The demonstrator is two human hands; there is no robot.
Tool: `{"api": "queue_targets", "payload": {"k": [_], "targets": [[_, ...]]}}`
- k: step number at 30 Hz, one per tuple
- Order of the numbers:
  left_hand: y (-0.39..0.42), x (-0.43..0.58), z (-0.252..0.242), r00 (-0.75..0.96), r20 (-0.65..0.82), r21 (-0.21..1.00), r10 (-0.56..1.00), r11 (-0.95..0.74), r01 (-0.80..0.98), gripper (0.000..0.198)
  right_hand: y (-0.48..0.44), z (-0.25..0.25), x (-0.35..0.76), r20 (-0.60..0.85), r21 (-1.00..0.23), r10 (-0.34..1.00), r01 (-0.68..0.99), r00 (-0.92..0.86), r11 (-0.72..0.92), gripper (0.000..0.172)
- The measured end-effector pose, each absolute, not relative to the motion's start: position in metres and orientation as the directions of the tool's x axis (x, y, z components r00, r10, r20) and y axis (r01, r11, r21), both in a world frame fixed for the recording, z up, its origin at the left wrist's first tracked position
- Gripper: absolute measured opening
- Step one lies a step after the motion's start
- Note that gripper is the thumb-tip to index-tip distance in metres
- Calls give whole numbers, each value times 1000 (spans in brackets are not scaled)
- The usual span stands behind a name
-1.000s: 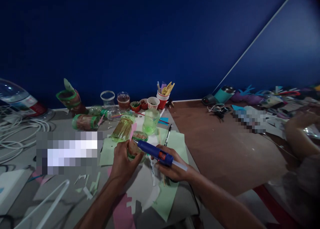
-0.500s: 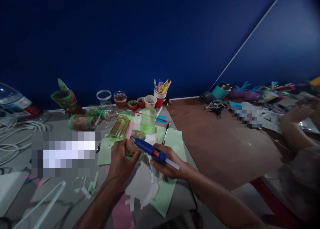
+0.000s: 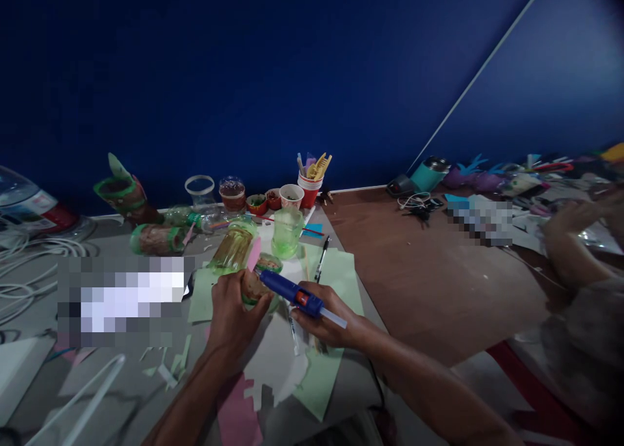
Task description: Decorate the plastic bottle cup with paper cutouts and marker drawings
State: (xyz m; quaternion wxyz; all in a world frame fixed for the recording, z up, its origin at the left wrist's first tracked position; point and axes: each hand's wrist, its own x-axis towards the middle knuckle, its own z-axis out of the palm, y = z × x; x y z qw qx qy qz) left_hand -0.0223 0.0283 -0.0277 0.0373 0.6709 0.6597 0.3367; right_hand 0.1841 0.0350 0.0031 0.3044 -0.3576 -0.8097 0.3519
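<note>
A small brown and green container [image 3: 254,286] is held by my left hand [image 3: 235,309], its fingers wrapped round the side. A pink paper piece [image 3: 254,253] stands up at the container's rim. My right hand [image 3: 327,316] grips a blue glue gun [image 3: 292,291], with a clear glue stick out of its back end. The gun's nozzle is at the container's upper edge, beside the pink paper; whether they touch is hard to tell. Behind lies a green-tinted bottle piece [image 3: 234,244], and a green translucent cup [image 3: 286,233] stands to its right.
Green paper [image 3: 336,270], pink paper [image 3: 238,412] and a black pen [image 3: 322,259] lie around my hands. Paper cups [image 3: 310,189] hold utensils at the back. White cables [image 3: 24,264] are at left. Another person's arm [image 3: 575,251] rests at the right.
The view has shifted slightly. The container looks tilted a little differently in my left hand, and the glue gun stays at its rim.
</note>
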Motion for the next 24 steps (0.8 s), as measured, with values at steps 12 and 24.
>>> {"api": "queue_targets", "payload": {"k": [12,24], "targets": [[28,-25,-30,-61,439,431,896,-151,890,45,34,7,183,203,-786,803,396,-560,475,14],[28,-26,-28,-74,433,443,898,-141,886,44,35,2,184,223,-776,801,396,-556,491,12]]}}
